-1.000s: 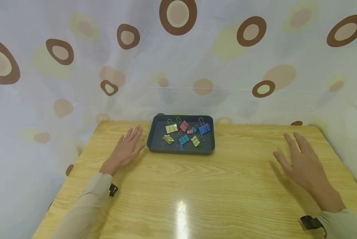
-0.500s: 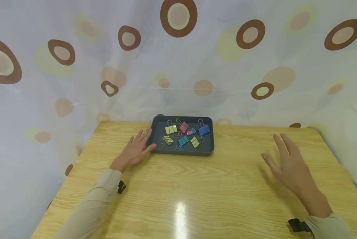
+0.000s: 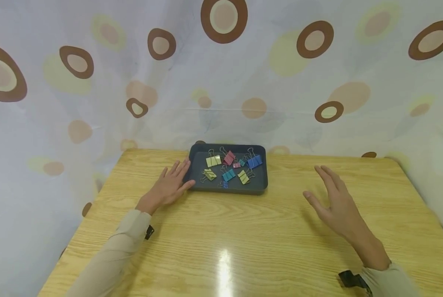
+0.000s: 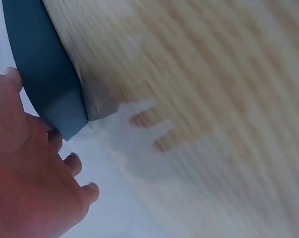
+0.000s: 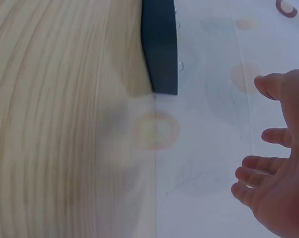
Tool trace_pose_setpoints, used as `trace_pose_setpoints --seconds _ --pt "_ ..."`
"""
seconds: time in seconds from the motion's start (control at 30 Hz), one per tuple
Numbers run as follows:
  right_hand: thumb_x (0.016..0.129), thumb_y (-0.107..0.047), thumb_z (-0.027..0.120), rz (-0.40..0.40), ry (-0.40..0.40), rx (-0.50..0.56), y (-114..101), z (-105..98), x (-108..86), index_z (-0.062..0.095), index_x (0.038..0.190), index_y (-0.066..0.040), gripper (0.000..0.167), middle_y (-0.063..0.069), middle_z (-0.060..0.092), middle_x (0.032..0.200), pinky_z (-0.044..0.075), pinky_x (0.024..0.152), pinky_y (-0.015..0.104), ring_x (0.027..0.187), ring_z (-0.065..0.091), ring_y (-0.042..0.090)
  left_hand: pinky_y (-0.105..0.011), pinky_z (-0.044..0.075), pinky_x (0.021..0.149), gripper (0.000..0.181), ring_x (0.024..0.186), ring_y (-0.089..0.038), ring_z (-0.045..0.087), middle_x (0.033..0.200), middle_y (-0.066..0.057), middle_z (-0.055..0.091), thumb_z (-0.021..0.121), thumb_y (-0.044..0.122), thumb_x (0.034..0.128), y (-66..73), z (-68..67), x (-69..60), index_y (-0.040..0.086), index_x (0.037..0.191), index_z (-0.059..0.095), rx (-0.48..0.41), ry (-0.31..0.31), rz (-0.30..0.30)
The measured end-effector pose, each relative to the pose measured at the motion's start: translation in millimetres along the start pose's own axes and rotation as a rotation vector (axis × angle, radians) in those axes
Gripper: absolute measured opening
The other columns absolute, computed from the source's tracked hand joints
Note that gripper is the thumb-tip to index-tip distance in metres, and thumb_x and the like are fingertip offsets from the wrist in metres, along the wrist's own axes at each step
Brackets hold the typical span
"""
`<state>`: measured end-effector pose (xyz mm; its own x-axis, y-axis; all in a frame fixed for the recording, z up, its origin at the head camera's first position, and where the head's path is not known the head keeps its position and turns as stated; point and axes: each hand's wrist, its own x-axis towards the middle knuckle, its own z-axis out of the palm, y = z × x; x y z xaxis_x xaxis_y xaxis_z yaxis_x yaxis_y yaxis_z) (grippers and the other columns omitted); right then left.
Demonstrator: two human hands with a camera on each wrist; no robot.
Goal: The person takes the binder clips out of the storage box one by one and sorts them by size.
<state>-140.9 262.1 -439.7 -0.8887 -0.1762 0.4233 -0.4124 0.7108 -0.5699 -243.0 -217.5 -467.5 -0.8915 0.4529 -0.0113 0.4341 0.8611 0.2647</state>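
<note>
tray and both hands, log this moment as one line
tray: on table, holding binder clips | left hand: at tray's left end | right hand: empty, over table, right of tray

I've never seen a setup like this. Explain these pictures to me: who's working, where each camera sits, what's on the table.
There is no machine here, only a person's bare hands. The wide picture comes from a camera on the head, looking forward and down. The other two come from cameras on each wrist.

On the wooden table sits a dark tray with colored binder clips inside: yellow, pink, teal and blue. The left hand is at the tray's left end, apparently touching it. The right hand is open, apart from the tray on its right. Neither hand holds a clip.
</note>
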Motion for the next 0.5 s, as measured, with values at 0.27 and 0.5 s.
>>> trace_pose_setpoints --seconds 0.27,0.5 --pt "0.095 -0.015 0.075 -0.069 0.026 0.069 -20.0 27.2 19.2 0.041 0.157 -0.01 0.071 0.019 0.046 0.151 0.042 0.1 0.066 0.134 0.046 0.043 -0.065 0.01 0.122 0.077 0.156 -0.039 0.011 0.172 -0.012 0.011 0.039 0.051 0.1096 8.1 1.3 -20.2 0.004 0.165 0.014 0.067 0.015 -0.016" --pt "0.093 -0.009 0.077 -0.054 0.009 0.16 -21.8 52.3 35.9 0.05 0.148 -0.001 0.063 0.021 0.054 0.144 0.044 0.104 0.06 0.128 0.053 0.039 -0.064 0.011 0.122 0.079 0.156 -0.038 0.011 0.172 -0.009 0.01 0.037 0.056 0.1084 17.1 4.5 -38.9 0.006 0.165 0.013 0.123 0.006 -0.027"
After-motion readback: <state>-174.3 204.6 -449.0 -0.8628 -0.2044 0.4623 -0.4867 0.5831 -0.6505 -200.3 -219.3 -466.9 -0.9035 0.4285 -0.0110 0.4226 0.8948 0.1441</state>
